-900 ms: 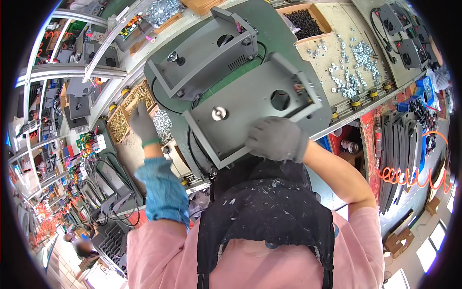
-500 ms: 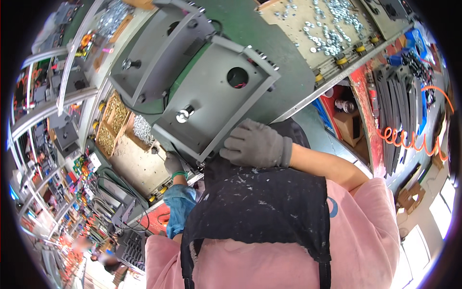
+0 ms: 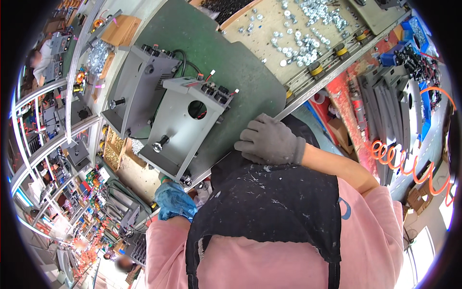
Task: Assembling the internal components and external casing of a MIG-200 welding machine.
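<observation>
The right hand [image 3: 268, 141] curls near the surface [image 3: 257, 72]; the left hand [image 3: 162, 177] hides mostly behind the grey case [image 3: 182, 130]. I can't tell either's grip.

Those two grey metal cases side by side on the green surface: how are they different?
The right case shows a large round hole; no such opening shows on the left case from here. White plugs stick out from the right case; none show on the left case. Both are grey, with a shiny-tipped knob.
</observation>
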`<state>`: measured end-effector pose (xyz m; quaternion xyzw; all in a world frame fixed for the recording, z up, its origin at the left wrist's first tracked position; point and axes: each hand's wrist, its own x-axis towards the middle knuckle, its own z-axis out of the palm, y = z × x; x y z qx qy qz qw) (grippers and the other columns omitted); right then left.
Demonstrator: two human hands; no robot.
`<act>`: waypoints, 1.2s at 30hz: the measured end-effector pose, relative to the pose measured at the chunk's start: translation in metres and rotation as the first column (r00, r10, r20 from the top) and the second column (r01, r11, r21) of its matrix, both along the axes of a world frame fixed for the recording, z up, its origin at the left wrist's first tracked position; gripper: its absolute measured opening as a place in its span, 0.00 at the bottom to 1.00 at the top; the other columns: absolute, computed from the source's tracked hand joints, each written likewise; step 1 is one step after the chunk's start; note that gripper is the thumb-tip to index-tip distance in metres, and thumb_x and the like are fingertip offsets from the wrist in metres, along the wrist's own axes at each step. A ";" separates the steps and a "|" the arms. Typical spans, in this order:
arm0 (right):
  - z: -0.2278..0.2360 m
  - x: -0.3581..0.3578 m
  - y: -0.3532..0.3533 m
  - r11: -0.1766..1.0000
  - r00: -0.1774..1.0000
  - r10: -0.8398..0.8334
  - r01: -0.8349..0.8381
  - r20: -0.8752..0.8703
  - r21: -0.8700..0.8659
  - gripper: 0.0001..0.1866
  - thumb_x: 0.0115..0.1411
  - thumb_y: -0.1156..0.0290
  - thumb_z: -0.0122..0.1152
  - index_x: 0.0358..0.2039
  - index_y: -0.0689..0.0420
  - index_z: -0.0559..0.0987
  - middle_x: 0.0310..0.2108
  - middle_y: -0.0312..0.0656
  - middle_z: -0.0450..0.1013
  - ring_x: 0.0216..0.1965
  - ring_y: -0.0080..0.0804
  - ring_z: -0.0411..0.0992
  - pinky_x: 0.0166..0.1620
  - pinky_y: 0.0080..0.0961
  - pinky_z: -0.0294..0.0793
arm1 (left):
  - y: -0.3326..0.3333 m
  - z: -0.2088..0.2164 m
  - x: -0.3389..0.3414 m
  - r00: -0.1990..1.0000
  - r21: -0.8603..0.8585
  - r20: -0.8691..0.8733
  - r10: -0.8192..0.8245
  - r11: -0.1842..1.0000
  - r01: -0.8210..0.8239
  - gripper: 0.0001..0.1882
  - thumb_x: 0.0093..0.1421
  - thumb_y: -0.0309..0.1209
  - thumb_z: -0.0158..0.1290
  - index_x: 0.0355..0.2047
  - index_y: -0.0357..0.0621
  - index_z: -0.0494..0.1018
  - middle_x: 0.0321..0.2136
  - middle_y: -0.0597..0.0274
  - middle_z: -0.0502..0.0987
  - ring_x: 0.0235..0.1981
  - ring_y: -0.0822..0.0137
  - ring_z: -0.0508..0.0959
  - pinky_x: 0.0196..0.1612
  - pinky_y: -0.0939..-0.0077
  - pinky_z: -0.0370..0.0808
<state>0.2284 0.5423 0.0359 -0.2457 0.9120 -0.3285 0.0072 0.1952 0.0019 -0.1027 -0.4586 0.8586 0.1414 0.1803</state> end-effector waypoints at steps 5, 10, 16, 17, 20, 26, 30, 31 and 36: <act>0.002 -0.009 0.054 0.995 0.998 -0.052 0.055 0.037 -0.083 0.06 0.57 0.60 0.58 0.31 0.45 0.75 0.30 0.33 0.70 0.37 0.32 0.70 0.42 0.33 0.68 | 0.076 -0.003 -0.014 0.999 -0.025 -0.002 -0.055 0.998 0.055 0.36 0.65 0.54 0.35 0.42 0.29 0.78 0.42 0.34 0.78 0.45 0.40 0.78 0.48 0.51 0.73; 0.009 -0.025 0.070 0.994 0.998 0.036 -0.031 0.048 -0.104 0.07 0.58 0.59 0.57 0.31 0.46 0.77 0.31 0.35 0.70 0.39 0.33 0.71 0.43 0.34 0.68 | 0.183 -0.012 -0.032 0.983 -0.011 0.025 -0.183 0.983 0.183 0.37 0.65 0.54 0.34 0.41 0.29 0.78 0.43 0.33 0.77 0.46 0.39 0.78 0.49 0.50 0.73; 0.018 -0.037 0.072 0.988 0.993 0.121 -0.120 -0.004 -0.094 0.08 0.58 0.60 0.59 0.36 0.45 0.79 0.32 0.33 0.72 0.38 0.33 0.71 0.44 0.34 0.68 | 0.292 -0.035 -0.041 0.786 0.132 -0.023 -0.618 0.778 0.615 0.33 0.66 0.50 0.34 0.37 0.31 0.79 0.38 0.36 0.79 0.41 0.37 0.79 0.49 0.46 0.72; 0.020 -0.039 0.072 0.990 0.993 0.116 -0.114 0.009 -0.086 0.08 0.57 0.60 0.59 0.36 0.45 0.80 0.32 0.33 0.72 0.38 0.33 0.71 0.44 0.34 0.68 | 0.310 -0.036 -0.042 0.673 0.139 -0.133 -0.728 0.658 0.740 0.32 0.66 0.50 0.37 0.37 0.33 0.80 0.35 0.37 0.80 0.39 0.39 0.79 0.47 0.47 0.73; 0.024 -0.043 0.066 0.986 0.993 0.121 -0.122 -0.016 -0.116 0.08 0.56 0.61 0.61 0.36 0.46 0.80 0.32 0.34 0.72 0.38 0.34 0.71 0.44 0.33 0.68 | 0.355 -0.028 -0.042 0.890 0.531 -0.203 -0.407 0.718 0.450 0.26 0.61 0.50 0.47 0.38 0.38 0.81 0.30 0.43 0.81 0.34 0.47 0.81 0.42 0.54 0.75; 0.024 -0.049 0.041 0.944 0.970 0.243 -0.237 0.000 -0.231 0.08 0.52 0.70 0.65 0.35 0.52 0.82 0.33 0.38 0.76 0.35 0.40 0.73 0.40 0.37 0.70 | 0.363 -0.013 -0.021 0.878 0.673 -0.449 -0.163 0.585 0.453 0.15 0.58 0.32 0.49 0.38 0.36 0.81 0.27 0.54 0.80 0.26 0.66 0.77 0.34 0.72 0.75; 0.020 -0.056 0.010 0.932 0.942 0.322 -0.298 0.091 -0.208 0.06 0.53 0.71 0.64 0.33 0.52 0.82 0.31 0.37 0.77 0.35 0.39 0.74 0.40 0.35 0.70 | 0.320 -0.002 0.007 0.905 0.880 -0.275 0.324 0.463 0.102 0.15 0.56 0.18 0.45 0.40 0.33 0.79 0.27 0.59 0.79 0.26 0.70 0.76 0.33 0.77 0.75; 0.021 -0.058 0.000 0.930 0.933 0.341 -0.317 0.115 -0.187 0.07 0.53 0.72 0.64 0.34 0.53 0.82 0.31 0.37 0.77 0.35 0.39 0.74 0.39 0.35 0.70 | 0.305 0.003 0.013 0.878 0.897 -0.246 0.410 0.440 0.046 0.15 0.56 0.17 0.44 0.39 0.33 0.79 0.28 0.59 0.79 0.26 0.70 0.76 0.33 0.77 0.75; 0.022 -0.069 -0.074 0.873 0.871 0.482 -0.469 0.091 -0.133 0.07 0.52 0.73 0.64 0.33 0.52 0.82 0.30 0.38 0.77 0.34 0.40 0.73 0.39 0.34 0.69 | 0.201 0.034 0.025 0.700 0.693 -0.550 0.456 0.717 0.077 0.14 0.60 0.24 0.48 0.44 0.36 0.78 0.39 0.48 0.78 0.42 0.60 0.79 0.48 0.68 0.75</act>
